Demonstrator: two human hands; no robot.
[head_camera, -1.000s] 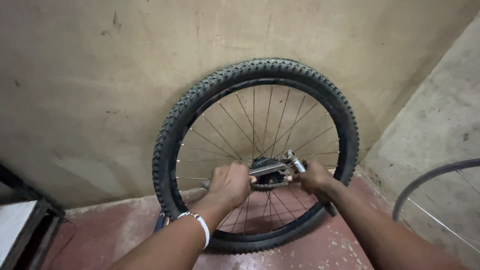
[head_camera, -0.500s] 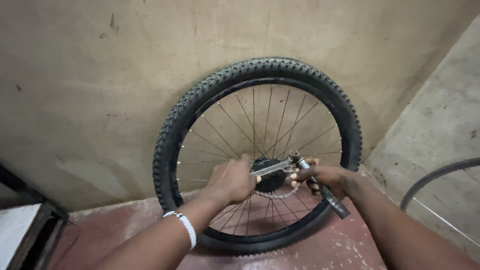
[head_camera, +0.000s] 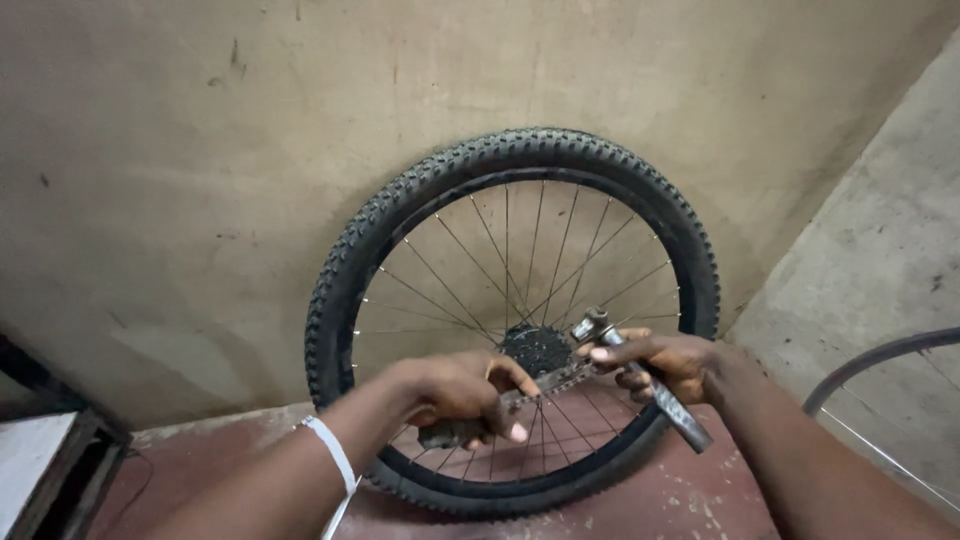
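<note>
Against the wall, the bicycle wheel (head_camera: 515, 320) stands upright on the red floor (head_camera: 660, 500). Its cassette (head_camera: 535, 350) sits on the hub, apparently not yet off. Left hand (head_camera: 455, 390) grips a chain whip (head_camera: 500, 405); right hand (head_camera: 665, 365) grips a wrench (head_camera: 650, 385) at the hub.

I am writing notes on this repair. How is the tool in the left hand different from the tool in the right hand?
The left hand holds a tool with a dark grip and a short chain lying against the wheel's sprockets. The right hand holds a plain grey metal wrench, without chain, slanting down to the right. Both meet at the hub of the wheel leaning against the wall.
</note>
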